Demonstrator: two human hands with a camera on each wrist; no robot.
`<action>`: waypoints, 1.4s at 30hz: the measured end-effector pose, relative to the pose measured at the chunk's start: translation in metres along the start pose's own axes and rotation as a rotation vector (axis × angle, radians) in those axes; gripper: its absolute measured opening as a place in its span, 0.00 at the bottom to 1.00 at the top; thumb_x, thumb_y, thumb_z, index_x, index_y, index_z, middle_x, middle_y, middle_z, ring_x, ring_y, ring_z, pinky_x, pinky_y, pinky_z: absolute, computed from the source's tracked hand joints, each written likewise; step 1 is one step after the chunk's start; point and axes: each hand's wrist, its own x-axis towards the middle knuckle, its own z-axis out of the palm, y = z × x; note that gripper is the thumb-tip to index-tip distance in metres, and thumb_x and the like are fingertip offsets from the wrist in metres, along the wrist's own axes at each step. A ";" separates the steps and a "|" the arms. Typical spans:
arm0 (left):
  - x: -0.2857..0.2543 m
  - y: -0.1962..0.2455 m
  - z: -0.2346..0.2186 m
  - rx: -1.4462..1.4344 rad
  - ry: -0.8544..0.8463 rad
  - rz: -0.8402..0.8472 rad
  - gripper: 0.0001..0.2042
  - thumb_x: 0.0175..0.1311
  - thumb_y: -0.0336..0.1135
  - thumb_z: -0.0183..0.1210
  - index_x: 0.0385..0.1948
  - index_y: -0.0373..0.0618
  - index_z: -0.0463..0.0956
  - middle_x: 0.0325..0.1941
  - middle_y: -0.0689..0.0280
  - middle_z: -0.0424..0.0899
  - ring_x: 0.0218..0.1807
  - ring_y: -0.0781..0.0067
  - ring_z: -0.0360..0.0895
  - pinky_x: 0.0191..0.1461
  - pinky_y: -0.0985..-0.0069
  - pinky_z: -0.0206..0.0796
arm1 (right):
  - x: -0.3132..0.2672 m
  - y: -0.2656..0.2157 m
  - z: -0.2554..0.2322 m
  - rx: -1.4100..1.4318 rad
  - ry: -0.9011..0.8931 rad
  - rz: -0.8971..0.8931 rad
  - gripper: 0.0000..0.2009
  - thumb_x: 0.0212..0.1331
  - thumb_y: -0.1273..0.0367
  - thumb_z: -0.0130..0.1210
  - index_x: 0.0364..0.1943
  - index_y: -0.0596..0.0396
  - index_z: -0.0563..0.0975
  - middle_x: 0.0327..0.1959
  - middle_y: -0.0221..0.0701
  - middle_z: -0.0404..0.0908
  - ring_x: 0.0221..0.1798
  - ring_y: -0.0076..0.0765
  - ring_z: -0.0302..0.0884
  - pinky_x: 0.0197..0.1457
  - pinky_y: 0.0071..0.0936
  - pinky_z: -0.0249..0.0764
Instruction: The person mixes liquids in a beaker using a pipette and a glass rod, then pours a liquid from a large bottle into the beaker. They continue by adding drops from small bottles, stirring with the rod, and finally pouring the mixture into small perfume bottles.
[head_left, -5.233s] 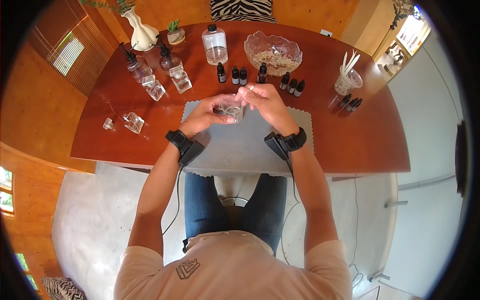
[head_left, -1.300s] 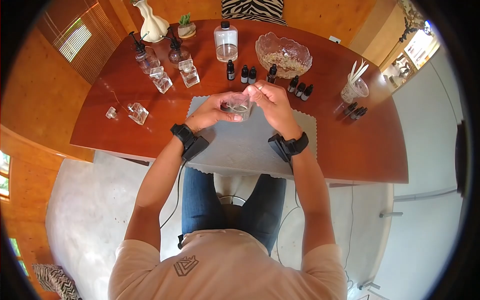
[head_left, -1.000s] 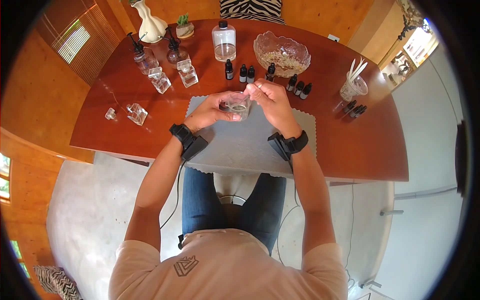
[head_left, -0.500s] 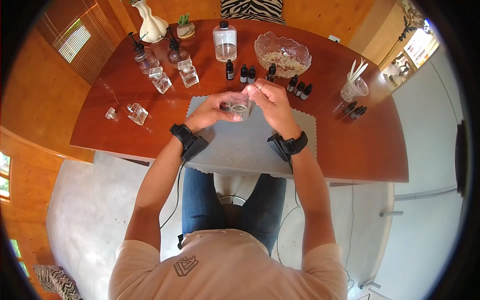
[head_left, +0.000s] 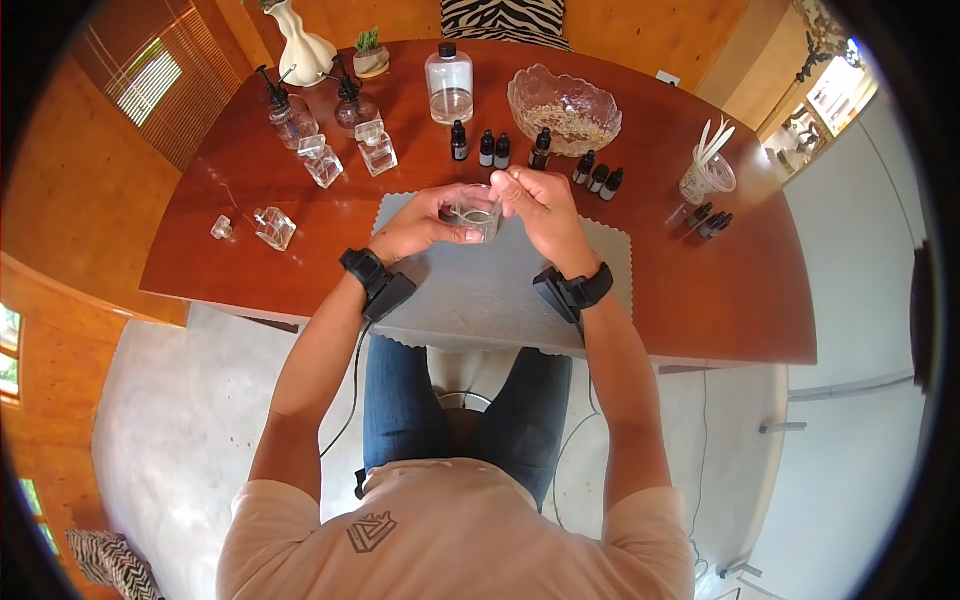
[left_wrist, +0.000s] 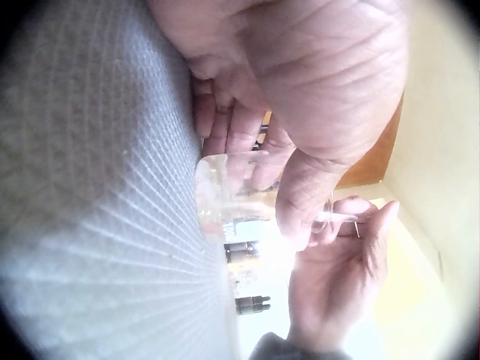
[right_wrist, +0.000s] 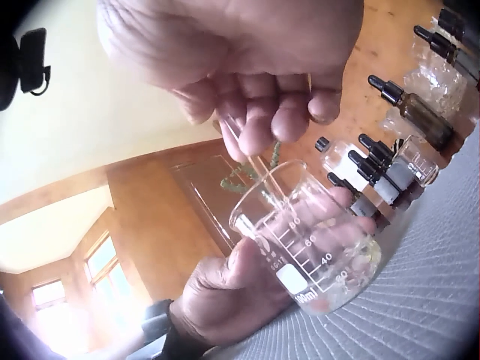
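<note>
My left hand [head_left: 425, 222] grips a clear glass beaker [head_left: 478, 217] around its side, low over the grey mat. White graduation marks and a little clear liquid at the bottom show on the beaker [right_wrist: 315, 247] in the right wrist view, where it appears tilted. Over its rim, my right hand [head_left: 542, 212] pinches a thin clear stirring rod [right_wrist: 264, 174] between thumb and fingers, and the rod's lower part reaches into the beaker. The left wrist view shows the left thumb [left_wrist: 300, 199] along the near side of the glass.
The grey mat [head_left: 470, 300] lies beneath both hands. Beyond them stand several dark dropper bottles [head_left: 459, 141], a large clear bottle [head_left: 450, 85] and a glass bowl [head_left: 565, 110]. Square glass bottles [head_left: 376, 150] are at left; a cup of white sticks [head_left: 706, 180] is at right.
The head view has shifted slightly since the oldest frame. My right fingers have made small movements over the beaker's rim, while the left hand keeps its grip in nearly the same place.
</note>
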 end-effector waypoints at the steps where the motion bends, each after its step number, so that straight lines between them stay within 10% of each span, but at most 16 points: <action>1: 0.000 -0.001 0.000 -0.010 0.002 0.006 0.32 0.56 0.31 0.73 0.65 0.45 0.73 0.60 0.65 0.83 0.63 0.72 0.76 0.68 0.70 0.65 | 0.000 0.000 0.002 0.003 0.030 -0.039 0.22 0.73 0.58 0.55 0.25 0.65 0.74 0.19 0.32 0.69 0.25 0.24 0.63 0.28 0.28 0.63; 42: -0.002 0.003 0.000 -0.073 0.001 -0.025 0.32 0.57 0.28 0.72 0.66 0.42 0.72 0.60 0.64 0.81 0.62 0.73 0.75 0.67 0.71 0.67 | 0.000 0.001 -0.009 0.224 -0.152 0.193 0.18 0.73 0.59 0.54 0.34 0.59 0.84 0.26 0.24 0.77 0.31 0.19 0.69 0.36 0.21 0.66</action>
